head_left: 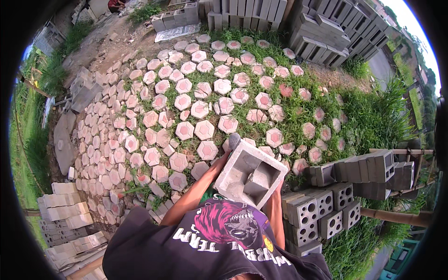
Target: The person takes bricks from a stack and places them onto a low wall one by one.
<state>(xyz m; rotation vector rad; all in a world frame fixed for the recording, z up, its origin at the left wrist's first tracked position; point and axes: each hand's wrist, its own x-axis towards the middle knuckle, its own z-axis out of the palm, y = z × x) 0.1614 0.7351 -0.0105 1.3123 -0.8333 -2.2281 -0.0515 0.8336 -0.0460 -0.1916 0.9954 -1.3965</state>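
I hold a grey square concrete vent block [251, 173] with angled inner openings in front of my chest, its open face turned up toward me. My left hand [223, 160] grips its left side, with the forearm rising from the lower edge. My right hand [279, 185] is mostly hidden behind the block's right edge; only part of the arm shows below it. A dark rounded object [234, 140] sticks out just past the block's top corner. My black printed shirt [219, 242] fills the lower frame.
Several pink-centred hexagonal paving tiles [204, 129] lie spread on grass and dirt ahead. Stacked vent blocks [322, 210] stand at my right, on and beside bamboo poles [396, 215]. Tall grey block piles [322, 28] stand far ahead, flat slab stacks [65, 210] at lower left.
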